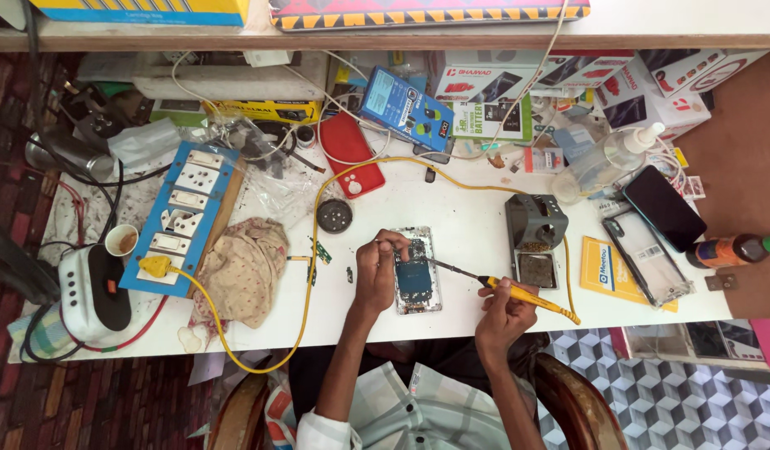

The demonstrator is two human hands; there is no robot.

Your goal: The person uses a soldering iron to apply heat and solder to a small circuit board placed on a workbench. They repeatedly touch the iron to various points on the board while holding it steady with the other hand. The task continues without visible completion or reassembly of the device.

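An opened phone [416,272] with its back off lies on the white table [468,225], showing a blue battery and circuit board. My left hand [376,267] rests on the phone's left edge, fingers pinched at its upper corner, perhaps on a thin wire. My right hand [506,308] grips a yellow-handled soldering iron [518,293] whose metal tip reaches the phone's upper right part. The iron's yellow cable [314,250] loops across the table to a plug [155,266].
A blue switchboard [185,212] and a crumpled cloth [243,267] lie left. A grey soldering stand [535,223] sits right of the phone. Beyond lie a red phone cover [349,154], a round tin [334,215], a spray bottle [606,158], a dark phone [664,208] and boxes.
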